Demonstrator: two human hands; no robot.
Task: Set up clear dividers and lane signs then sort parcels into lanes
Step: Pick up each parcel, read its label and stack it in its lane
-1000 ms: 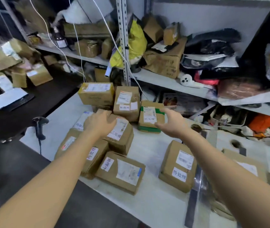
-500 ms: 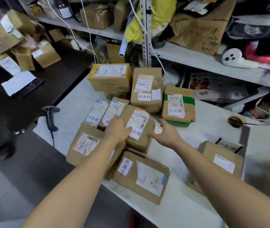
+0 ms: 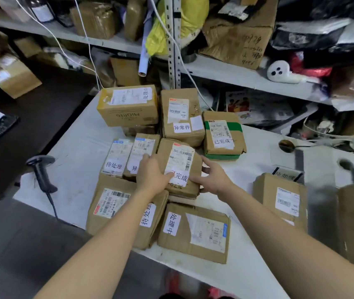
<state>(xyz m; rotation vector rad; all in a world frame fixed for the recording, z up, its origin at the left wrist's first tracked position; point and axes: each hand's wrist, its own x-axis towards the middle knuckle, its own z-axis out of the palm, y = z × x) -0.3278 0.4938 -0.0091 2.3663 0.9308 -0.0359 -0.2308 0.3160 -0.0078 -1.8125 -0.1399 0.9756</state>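
crowded white counter (image 3: 79, 147): left hand (image 3: 152, 175) and right hand (image 3: 214, 180) flank the middle parcel (image 3: 180, 160), apparently gripping it; long axis runs away from you.

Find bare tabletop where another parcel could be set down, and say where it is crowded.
Bare: between the scanner and the left boxes; between the green-taped box and the right-hand box. Crowded: the middle, around the held box.
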